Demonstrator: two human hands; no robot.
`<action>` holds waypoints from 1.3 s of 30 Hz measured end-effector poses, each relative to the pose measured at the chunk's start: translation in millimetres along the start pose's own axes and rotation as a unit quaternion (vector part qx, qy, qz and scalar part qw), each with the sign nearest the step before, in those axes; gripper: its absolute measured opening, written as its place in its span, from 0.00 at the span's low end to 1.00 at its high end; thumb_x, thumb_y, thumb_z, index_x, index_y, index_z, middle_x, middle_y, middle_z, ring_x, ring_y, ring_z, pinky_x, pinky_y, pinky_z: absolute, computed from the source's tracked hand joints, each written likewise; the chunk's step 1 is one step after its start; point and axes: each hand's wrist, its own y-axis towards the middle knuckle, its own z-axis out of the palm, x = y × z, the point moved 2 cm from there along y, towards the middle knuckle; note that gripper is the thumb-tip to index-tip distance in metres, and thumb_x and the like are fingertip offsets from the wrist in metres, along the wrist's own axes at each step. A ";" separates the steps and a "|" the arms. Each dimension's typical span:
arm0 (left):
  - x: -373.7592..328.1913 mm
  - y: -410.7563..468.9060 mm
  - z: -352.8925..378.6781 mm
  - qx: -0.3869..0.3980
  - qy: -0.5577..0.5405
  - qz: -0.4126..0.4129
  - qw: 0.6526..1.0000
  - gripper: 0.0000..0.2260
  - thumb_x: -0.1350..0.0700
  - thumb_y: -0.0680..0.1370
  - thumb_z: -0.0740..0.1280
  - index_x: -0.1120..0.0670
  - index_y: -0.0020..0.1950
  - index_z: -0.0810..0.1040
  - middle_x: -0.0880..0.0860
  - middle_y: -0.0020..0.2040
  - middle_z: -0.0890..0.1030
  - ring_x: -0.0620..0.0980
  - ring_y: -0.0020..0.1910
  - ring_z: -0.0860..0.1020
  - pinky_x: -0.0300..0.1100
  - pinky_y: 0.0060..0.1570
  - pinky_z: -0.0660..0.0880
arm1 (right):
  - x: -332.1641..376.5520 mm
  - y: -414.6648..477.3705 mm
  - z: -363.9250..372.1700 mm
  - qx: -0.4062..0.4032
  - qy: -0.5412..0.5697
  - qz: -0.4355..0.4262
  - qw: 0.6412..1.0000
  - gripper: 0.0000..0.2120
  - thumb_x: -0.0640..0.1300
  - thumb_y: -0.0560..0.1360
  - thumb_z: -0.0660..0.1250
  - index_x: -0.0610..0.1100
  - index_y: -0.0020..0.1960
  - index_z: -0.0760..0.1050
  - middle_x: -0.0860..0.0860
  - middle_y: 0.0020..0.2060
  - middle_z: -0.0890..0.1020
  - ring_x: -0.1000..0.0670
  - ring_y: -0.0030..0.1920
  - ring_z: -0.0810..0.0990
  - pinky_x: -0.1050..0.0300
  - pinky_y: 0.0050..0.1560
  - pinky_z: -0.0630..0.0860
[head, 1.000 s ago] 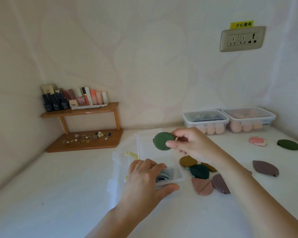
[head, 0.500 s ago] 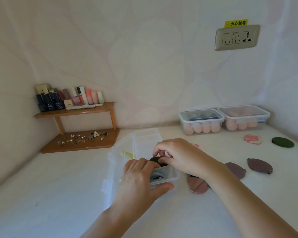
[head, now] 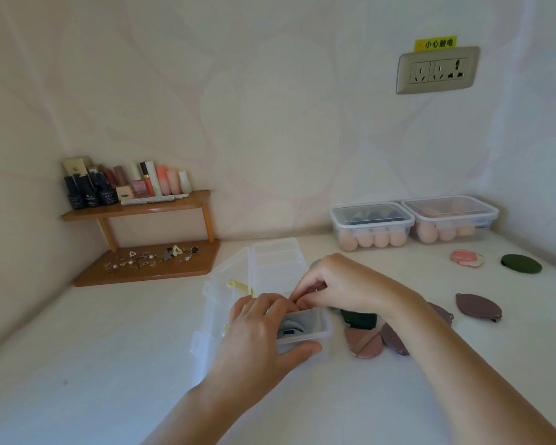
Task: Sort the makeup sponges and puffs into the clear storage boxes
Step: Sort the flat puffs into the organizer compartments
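Home vanity corner, cosmetics bottles (head: 127, 186) on wooden shelf (head: 135, 208), wallpapered wall (head: 270, 107)

A yellow warning label (head: 435, 44) is sitting on the wall directly above the wall socket (head: 437, 71). It is showing a small warning symbol followed by four black characters reading 小心触电. On the upper tier of the wooden shelf (head: 161, 207), a gold carton (head: 74, 167) is carrying a single dark mark, too blurred to be read as a letter or a numeral. The black bottles (head: 90, 194) standing in front of it are bearing pale lettering on their fronts, too small to read.
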 end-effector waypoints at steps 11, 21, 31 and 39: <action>-5.8 6.0 -2.2 0.034 0.016 -0.015 0.999 0.31 0.27 0.64 0.54 0.44 0.58 0.73 0.41 0.52 0.76 0.39 0.48 0.66 0.32 0.55 0.59 | -128.9 -31.1 -64.1 -0.453 -0.037 0.338 0.824 0.17 0.44 0.78 0.61 0.37 0.64 0.71 0.38 0.63 0.73 0.40 0.63 0.71 0.49 0.59 0.70; -10.8 14.4 0.6 0.036 0.024 -0.030 0.999 0.22 0.35 0.71 0.65 0.47 0.58 0.74 0.44 0.53 0.78 0.44 0.52 0.70 0.36 0.56 0.63 | -208.0 -80.4 -67.9 -0.400 -0.045 0.557 0.726 0.27 0.49 0.79 0.57 0.45 0.75 0.56 0.30 0.74 0.46 0.34 0.75 0.43 0.45 0.75 0.40; -4.8 16.3 9.3 0.011 0.014 -0.025 1.000 0.33 0.27 0.63 0.51 0.46 0.56 0.75 0.42 0.49 0.77 0.44 0.49 0.70 0.38 0.56 0.66 | -232.2 -91.3 -80.5 -0.463 -0.008 0.493 0.736 0.14 0.36 0.76 0.58 0.37 0.58 0.78 0.39 0.61 0.75 0.39 0.61 0.73 0.55 0.61 0.69; -6.4 15.0 8.4 0.008 0.006 -0.029 1.000 0.32 0.27 0.64 0.54 0.45 0.58 0.73 0.43 0.51 0.78 0.45 0.52 0.71 0.37 0.55 0.65 | -169.0 -78.5 -101.0 -0.580 0.067 0.270 0.765 0.11 0.29 0.73 0.64 0.37 0.52 0.80 0.43 0.52 0.82 0.44 0.52 0.80 0.62 0.49 0.74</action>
